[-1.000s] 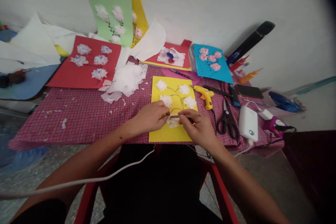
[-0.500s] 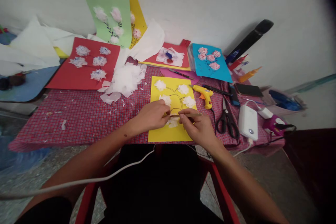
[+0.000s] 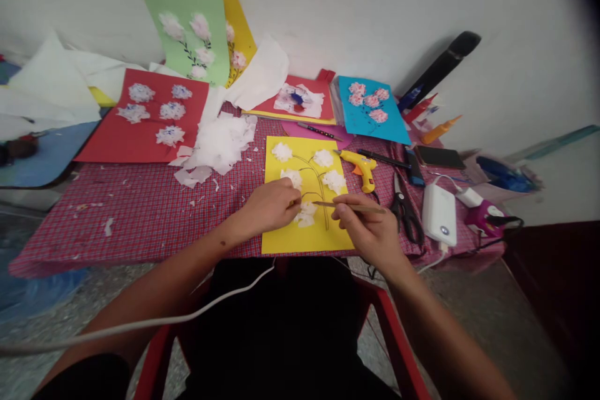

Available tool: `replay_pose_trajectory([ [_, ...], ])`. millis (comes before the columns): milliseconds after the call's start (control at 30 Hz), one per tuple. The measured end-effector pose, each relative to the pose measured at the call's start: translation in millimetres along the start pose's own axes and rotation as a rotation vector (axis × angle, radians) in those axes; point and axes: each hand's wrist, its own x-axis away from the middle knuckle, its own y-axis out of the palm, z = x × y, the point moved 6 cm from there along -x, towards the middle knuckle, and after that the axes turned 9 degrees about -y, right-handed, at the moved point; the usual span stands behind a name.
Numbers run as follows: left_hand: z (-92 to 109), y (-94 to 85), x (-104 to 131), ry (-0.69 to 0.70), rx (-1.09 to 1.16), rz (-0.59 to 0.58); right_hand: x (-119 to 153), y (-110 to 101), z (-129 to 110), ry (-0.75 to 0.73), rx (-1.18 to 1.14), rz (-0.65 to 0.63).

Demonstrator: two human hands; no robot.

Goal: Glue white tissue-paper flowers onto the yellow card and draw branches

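Observation:
A yellow sheet (image 3: 284,240) lies at the table's front edge, with several white tissue-paper flowers (image 3: 334,182) on it and drawn curved stems. My right hand (image 3: 368,225), over the sheet's right edge, pinches a thin brown wooden stick (image 3: 359,207). The stick's tip points left, just above the lowest tissue flower (image 3: 306,214). My left hand (image 3: 273,205) rests on the sheet's left side beside that flower. Its fingers are curled together, and whatever lies between them is hidden.
Right of the sheet lie a yellow glue gun (image 3: 359,169), black scissors (image 3: 406,215), a phone (image 3: 440,157) and a white power bank (image 3: 439,215). Torn white tissue (image 3: 220,144) is piled at left. Flower cards on red (image 3: 105,137), green (image 3: 206,12) and blue paper (image 3: 391,128) stand behind.
My right hand has moved right and slightly down, drawing the stick away from my left hand's fingers. My left hand has stayed almost in place. The view has shifted slightly.

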Motion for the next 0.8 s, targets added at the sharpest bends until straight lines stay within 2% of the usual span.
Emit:
replay_pose_trajectory([
  [100, -1.2, 0.2, 0.2, 0.001, 0.013, 0.009, 15.7, -17.7, 7.6, -0.134, 0.126, -0.052],
  [167, -1.6, 0.4, 0.2, 0.002, 0.022, 0.01, 27.2, -23.5, 15.5, -0.262, 0.339, -0.129],
  [233, -1.8, 0.2, 0.1, 0.003, 0.032, 0.014, 37.3, -22.5, 27.7, -0.325, 0.543, -0.234],
  [367, -2.1, 0.0, -0.1, 0.01, 0.041, 0.02, 46.9, -11.4, 44.4, -0.345, 0.748, -0.423],
  [500, -3.0, 1.0, -0.5, 0.011, 0.041, 0.021, 45.9, -4.6, 43.1, -0.333, 0.807, -0.498],
  [600, -4.6, 2.1, -0.9, -0.005, 0.045, 0.017, 46.1, -6.2, 39.4, -0.324, 0.791, -0.504],
  [667, -5.2, 2.7, -1.0, -0.01, 0.047, 0.01, 45.2, -12.2, 38.7, -0.303, 0.739, -0.463],
  [800, -4.8, 2.0, -0.5, -0.004, 0.048, 0.003, 29.2, -38.8, 46.9, -0.203, 0.692, -0.218],
])
